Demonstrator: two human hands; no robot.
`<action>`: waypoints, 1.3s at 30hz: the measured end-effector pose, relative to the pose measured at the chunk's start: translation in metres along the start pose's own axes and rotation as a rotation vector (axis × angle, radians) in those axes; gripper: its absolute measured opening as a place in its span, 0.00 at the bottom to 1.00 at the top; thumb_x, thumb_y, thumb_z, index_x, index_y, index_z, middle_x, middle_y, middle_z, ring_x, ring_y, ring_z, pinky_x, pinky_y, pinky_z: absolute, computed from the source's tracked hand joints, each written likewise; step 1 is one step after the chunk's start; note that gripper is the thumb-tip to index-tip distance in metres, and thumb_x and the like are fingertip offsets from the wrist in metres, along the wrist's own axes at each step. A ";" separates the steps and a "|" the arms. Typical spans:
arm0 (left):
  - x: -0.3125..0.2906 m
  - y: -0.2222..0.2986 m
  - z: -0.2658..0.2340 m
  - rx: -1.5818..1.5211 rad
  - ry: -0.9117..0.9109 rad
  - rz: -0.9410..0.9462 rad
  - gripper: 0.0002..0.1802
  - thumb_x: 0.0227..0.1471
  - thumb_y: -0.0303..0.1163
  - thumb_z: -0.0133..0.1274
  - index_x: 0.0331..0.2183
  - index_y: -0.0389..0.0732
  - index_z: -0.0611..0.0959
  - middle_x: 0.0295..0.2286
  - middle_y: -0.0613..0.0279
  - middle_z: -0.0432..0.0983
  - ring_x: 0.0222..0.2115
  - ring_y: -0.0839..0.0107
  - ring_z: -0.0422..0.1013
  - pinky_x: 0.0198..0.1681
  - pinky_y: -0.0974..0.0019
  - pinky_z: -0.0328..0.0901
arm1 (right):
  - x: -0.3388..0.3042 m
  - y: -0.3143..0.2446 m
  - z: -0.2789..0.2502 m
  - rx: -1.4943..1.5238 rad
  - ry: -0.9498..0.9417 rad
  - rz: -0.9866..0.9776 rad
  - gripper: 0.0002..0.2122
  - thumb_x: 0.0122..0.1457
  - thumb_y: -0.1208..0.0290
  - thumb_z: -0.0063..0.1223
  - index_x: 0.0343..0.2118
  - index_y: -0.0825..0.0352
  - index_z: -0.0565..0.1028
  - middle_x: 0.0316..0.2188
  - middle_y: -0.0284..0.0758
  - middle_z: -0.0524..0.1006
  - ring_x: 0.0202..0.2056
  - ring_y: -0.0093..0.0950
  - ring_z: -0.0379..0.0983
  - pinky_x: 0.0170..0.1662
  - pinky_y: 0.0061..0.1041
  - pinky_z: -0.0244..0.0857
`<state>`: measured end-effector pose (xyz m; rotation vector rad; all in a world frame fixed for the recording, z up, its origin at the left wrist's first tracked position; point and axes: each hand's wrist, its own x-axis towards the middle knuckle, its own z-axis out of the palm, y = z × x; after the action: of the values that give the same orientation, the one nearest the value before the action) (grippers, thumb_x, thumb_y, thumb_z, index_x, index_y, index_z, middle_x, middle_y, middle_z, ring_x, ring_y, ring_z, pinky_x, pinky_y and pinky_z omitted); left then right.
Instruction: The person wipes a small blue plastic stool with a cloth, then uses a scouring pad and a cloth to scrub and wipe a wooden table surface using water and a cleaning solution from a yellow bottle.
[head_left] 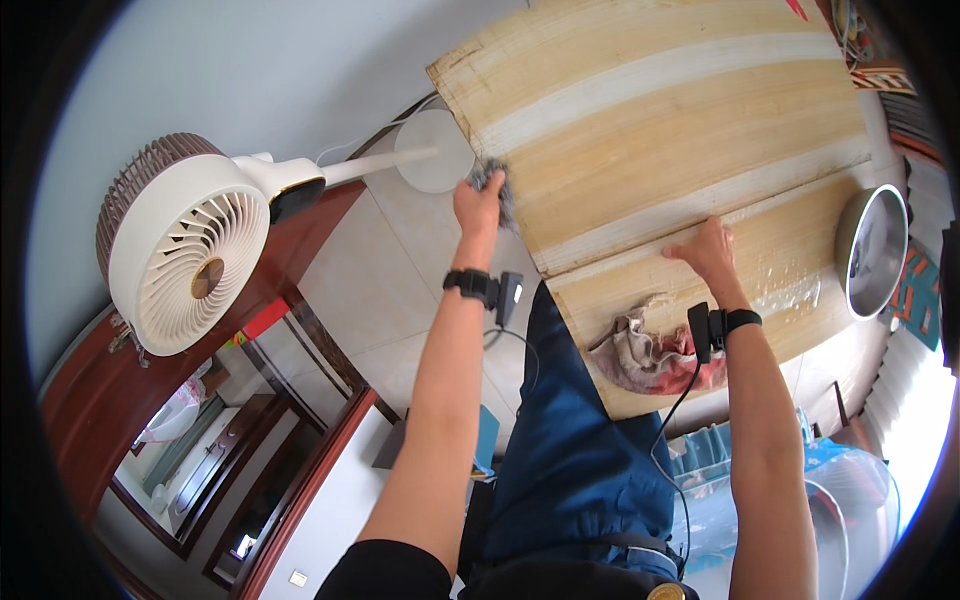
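**Grey cloth held at the edge of a wooden tabletop**

One grey cloth (492, 180) is gripped in the left hand (478, 205), whose fingers are closed around it, and it is pressed against the left edge of a pale wooden tabletop (660, 110). The right hand (708, 252) is laid flat on the wood, fingers spread and nothing held. One black band is worn on each wrist — two in all — each carrying a small black device, and a thin black cable is seen hanging from the one on the right.

A second cloth, a crumpled pink and red rag (650, 355), is left lying on the near edge of the tabletop, just beside the right forearm. One round metal bowl (872, 250) is set at the right end of the board.

One white standing fan (185, 255) is seen to the left, its round base (433, 150) resting on the tiled floor (400, 290) close to the corner of the tabletop — the grey cloth is just beside it in the picture. Blue trousers are visible below the table edge.
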<state>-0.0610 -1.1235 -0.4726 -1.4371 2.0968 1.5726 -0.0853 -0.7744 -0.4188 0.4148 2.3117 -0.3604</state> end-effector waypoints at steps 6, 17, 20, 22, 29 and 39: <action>-0.035 -0.048 0.005 0.081 0.071 -0.017 0.20 0.45 0.32 0.64 0.35 0.27 0.77 0.31 0.55 0.77 0.29 0.70 0.72 0.32 0.65 0.67 | -0.002 -0.002 0.001 0.009 0.012 0.017 0.42 0.27 0.61 0.77 0.46 0.76 0.66 0.46 0.54 0.69 0.50 0.46 0.67 0.50 0.35 0.66; 0.035 -0.024 0.004 0.046 0.162 0.176 0.17 0.44 0.33 0.65 0.31 0.30 0.78 0.26 0.58 0.77 0.22 0.72 0.70 0.26 0.66 0.65 | 0.001 -0.005 0.002 0.007 -0.015 0.016 0.42 0.28 0.61 0.77 0.46 0.75 0.65 0.47 0.54 0.67 0.49 0.46 0.67 0.49 0.37 0.66; -0.014 -0.061 0.008 0.066 0.079 0.054 0.28 0.38 0.45 0.66 0.30 0.29 0.76 0.27 0.44 0.77 0.30 0.52 0.74 0.35 0.56 0.66 | 0.003 -0.001 0.005 0.000 -0.037 0.013 0.43 0.28 0.60 0.76 0.47 0.76 0.65 0.47 0.55 0.67 0.50 0.47 0.65 0.50 0.37 0.65; -0.050 -0.062 0.016 0.197 0.039 0.012 0.24 0.41 0.39 0.66 0.32 0.30 0.77 0.28 0.54 0.77 0.29 0.68 0.72 0.32 0.63 0.66 | 0.004 0.007 0.002 0.012 -0.045 0.008 0.44 0.28 0.57 0.76 0.47 0.78 0.64 0.47 0.57 0.68 0.52 0.48 0.64 0.52 0.38 0.63; 0.014 0.001 0.004 0.296 0.178 0.178 0.28 0.39 0.39 0.67 0.34 0.25 0.76 0.31 0.48 0.78 0.32 0.63 0.73 0.36 0.62 0.66 | -0.002 -0.002 -0.002 0.022 -0.027 0.027 0.44 0.27 0.59 0.76 0.47 0.78 0.64 0.47 0.57 0.67 0.52 0.49 0.64 0.52 0.38 0.63; 0.005 -0.031 0.002 0.057 0.006 0.106 0.28 0.37 0.45 0.66 0.31 0.29 0.76 0.29 0.44 0.77 0.30 0.55 0.74 0.34 0.57 0.67 | -0.001 0.002 0.000 0.045 -0.003 -0.015 0.43 0.26 0.60 0.77 0.45 0.77 0.64 0.45 0.57 0.68 0.49 0.49 0.65 0.50 0.38 0.65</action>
<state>-0.0408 -1.1247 -0.4965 -1.3340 2.2366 1.5327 -0.0843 -0.7731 -0.4186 0.4195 2.3087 -0.4203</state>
